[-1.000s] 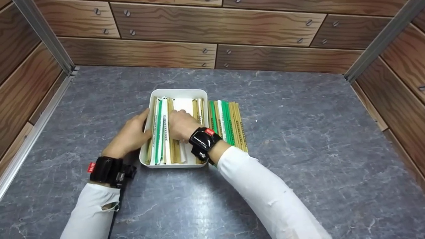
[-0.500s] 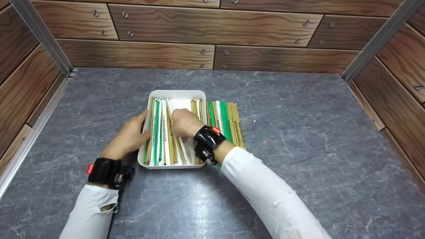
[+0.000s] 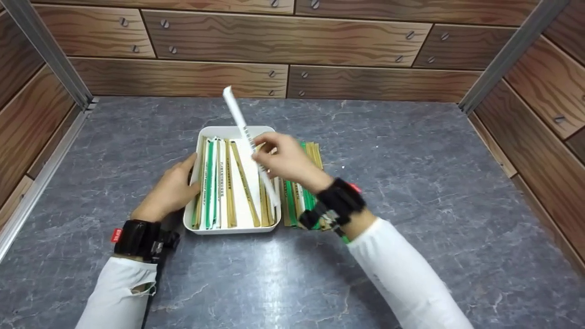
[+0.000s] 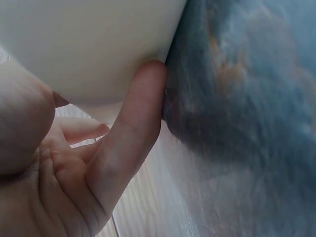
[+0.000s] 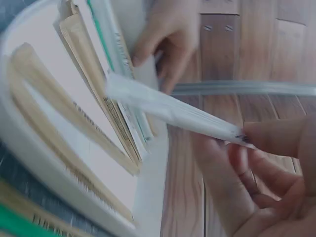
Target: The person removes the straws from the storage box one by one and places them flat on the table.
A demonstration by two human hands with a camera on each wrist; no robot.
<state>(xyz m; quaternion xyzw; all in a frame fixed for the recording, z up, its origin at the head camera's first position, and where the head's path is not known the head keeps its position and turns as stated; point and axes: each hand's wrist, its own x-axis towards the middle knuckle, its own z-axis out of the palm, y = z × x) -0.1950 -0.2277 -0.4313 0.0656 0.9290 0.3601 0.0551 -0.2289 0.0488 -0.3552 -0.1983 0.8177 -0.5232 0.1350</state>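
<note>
A white rectangular box [image 3: 228, 230] stands on the grey marbled table, holding thin paper-wrapped sticks in tan, green and white. My right hand [image 3: 290, 157] pinches a long white paper-wrapped stick [image 3: 235, 107] between thumb and fingers. The stick slants above the box, its far end up and its lower end over the right-side sticks. In the right wrist view the same white stick [image 5: 168, 108] leaves the fingertips with black print near them. My left hand [image 3: 167, 189] rests against the box's left side; in the left wrist view its fingers touch the outer wall [image 4: 94, 44].
Right beside the box lies a row of green, white and tan wrapped sticks [image 3: 290, 205], partly hidden by my right hand and wrist. Inside the box, a tan stick [image 3: 244, 183] lies aslant across the white floor. Wood-patterned walls [image 3: 219, 75] enclose the table.
My right hand has risen out of the box and moved right, lifting the white wrapped stick. A tan stick now leans diagonally inside. The left hand keeps its place at the box.
</note>
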